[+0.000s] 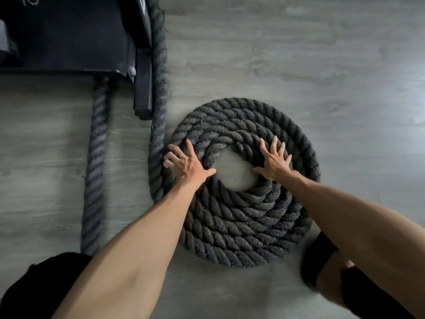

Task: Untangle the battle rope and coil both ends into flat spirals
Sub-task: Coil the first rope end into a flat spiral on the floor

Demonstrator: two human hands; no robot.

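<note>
A thick dark grey battle rope lies on the floor wound into a flat round coil (239, 222) of several turns, with a bare patch of floor at its centre. My left hand (186, 164) presses on the coil's left side, fingers spread and straight. My right hand (274, 161) presses on the right side of the inner turns, fingers also spread flat. From the coil's left edge one rope strand (159, 88) runs straight up along a black frame. A second rope strand (96, 162) runs down from under that frame to the bottom left.
A black metal gym frame (69, 35) with a projecting bar (143, 88) fills the top left. Grey wood-look floor (299, 65) spreads to the right and above the coil. My knees in black clothing sit at the bottom left (43, 284) and bottom right (322, 265).
</note>
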